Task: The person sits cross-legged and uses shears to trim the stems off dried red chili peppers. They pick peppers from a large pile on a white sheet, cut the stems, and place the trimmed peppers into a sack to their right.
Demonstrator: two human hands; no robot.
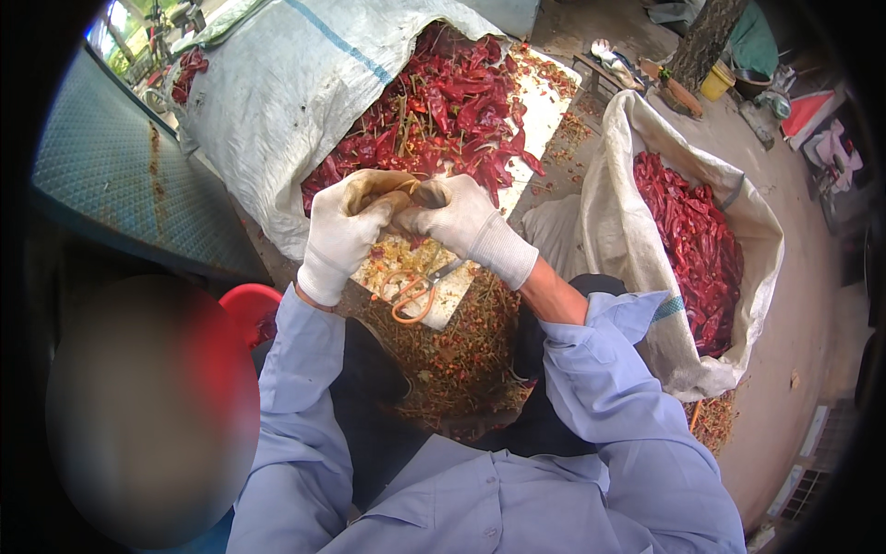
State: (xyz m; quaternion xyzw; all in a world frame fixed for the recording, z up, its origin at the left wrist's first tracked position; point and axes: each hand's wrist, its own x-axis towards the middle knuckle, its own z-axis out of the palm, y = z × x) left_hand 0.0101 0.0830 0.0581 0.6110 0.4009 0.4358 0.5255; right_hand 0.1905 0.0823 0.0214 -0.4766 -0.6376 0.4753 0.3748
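My left hand (347,225) and my right hand (460,216), both in white work gloves with soiled brown fingers, meet at the fingertips in front of me. The curled fingers hide whatever may be between them; a small red bit shows just below. Beneath the hands, scissors (410,296) with orange handles lie on a white board (453,299) strewn with seeds and scraps. Beyond my hands, a heap of dried red chili peppers (443,104) with stems spills from a large white woven sack (277,97) onto the board.
To the right stands an open woven sack (612,180) holding dried red chilies (692,256). Stem scraps (450,353) cover the ground between my legs. A blue textured metal panel (124,166) and red plastic container (249,305) are at left; a tree trunk (706,41) and yellow bucket (717,81) stand far right.
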